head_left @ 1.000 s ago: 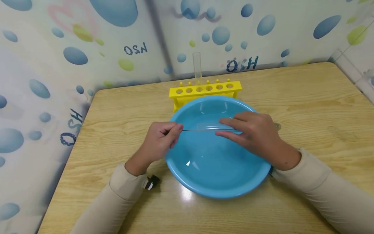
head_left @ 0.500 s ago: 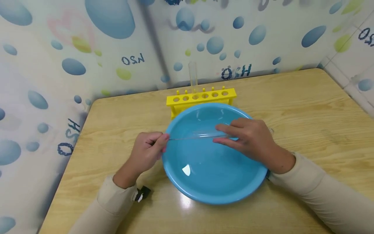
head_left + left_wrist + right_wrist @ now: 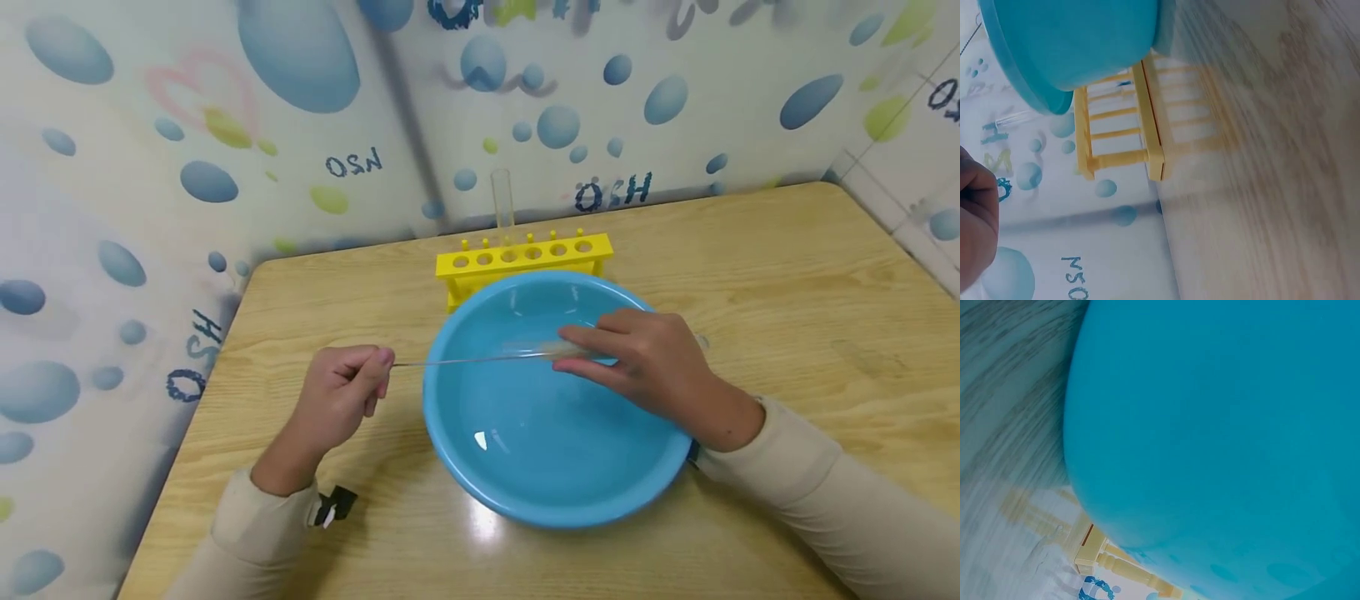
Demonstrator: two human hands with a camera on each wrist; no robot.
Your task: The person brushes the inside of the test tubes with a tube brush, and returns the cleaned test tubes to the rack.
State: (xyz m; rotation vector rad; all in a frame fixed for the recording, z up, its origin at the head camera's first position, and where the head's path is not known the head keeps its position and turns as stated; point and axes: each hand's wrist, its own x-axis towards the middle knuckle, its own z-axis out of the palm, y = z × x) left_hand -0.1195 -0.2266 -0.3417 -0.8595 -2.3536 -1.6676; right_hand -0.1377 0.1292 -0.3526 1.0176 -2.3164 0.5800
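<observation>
My right hand (image 3: 652, 358) holds a clear glass test tube (image 3: 517, 346) level over the blue basin (image 3: 437, 417), pinched between thumb and fingers. A test tube brush (image 3: 465, 360) reaches into the tube's left end. Pale bristles show inside, partly hidden behind the right fingers. Left of the basin's rim, my left hand (image 3: 341, 392) grips the end of the brush's thin wire handle. In the left wrist view only part of that left hand (image 3: 975, 219) appears at the edge. The right wrist view is filled by the basin's outer wall (image 3: 1210, 425); no hand shows there.
Behind the basin stands a yellow test tube rack (image 3: 525, 257). Another clear test tube (image 3: 502, 198) is upright in it, close to the patterned wall (image 3: 397, 208). All this rests on a wooden table (image 3: 750, 275).
My left hand has drawn the brush's wire leftward, past the basin's rim, so more of it shows. Bristles now appear near the right fingers. The right hand keeps its place over the basin.
</observation>
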